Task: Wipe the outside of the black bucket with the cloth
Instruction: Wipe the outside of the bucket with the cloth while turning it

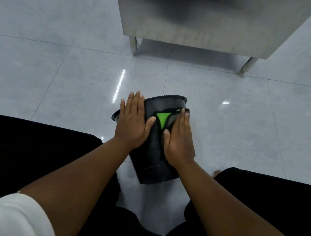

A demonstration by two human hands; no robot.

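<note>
The black bucket (152, 162) lies on its side on the tiled floor between my knees, with its rim pointing away from me. My left hand (131, 123) rests flat on the bucket's upper left wall, fingers apart and holding nothing. My right hand (179, 142) presses flat on a dark cloth with a green patch (163, 119), which is spread over the bucket's upper right wall. Most of the cloth is hidden under that hand.
A stainless steel cabinet on legs (206, 24) stands on the floor ahead, past the bucket. Glossy grey tiles (60, 75) stretch left and right. My legs in black trousers (26, 144) flank the bucket on both sides.
</note>
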